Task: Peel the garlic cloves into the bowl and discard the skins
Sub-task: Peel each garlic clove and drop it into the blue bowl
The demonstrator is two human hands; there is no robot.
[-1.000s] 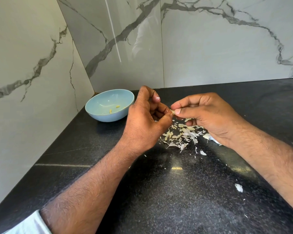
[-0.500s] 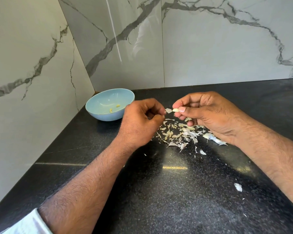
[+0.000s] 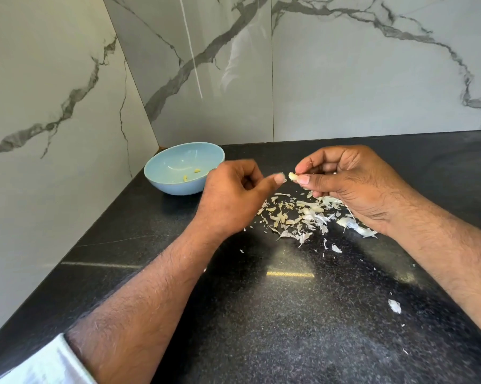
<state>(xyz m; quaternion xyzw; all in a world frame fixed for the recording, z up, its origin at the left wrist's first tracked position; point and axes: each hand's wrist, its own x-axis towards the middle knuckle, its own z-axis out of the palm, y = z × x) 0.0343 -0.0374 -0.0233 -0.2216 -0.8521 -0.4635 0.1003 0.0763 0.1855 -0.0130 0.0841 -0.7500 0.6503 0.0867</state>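
My right hand [image 3: 352, 184] pinches a small, pale garlic clove [image 3: 293, 176] between thumb and forefinger, above the counter. My left hand [image 3: 231, 198] hovers just left of it with fingers curled and the thumb stretched toward the clove, its tip almost touching; I see nothing held in it. A light blue bowl [image 3: 172, 188] stands at the back left in the corner, with two peeled yellowish cloves [image 3: 197, 170] inside. A heap of papery garlic skins [image 3: 297, 214] lies on the counter under both hands.
The black speckled counter [image 3: 261, 314] meets marble walls at the left and back. More garlic pieces with skin [image 3: 355, 228] lie beside my right wrist. A stray skin flake [image 3: 394, 306] sits near the front right.
My left hand pulled away from the clove, a skin flake came off, and the thumb has come back toward the clove. My right hand kept hold of the clove.
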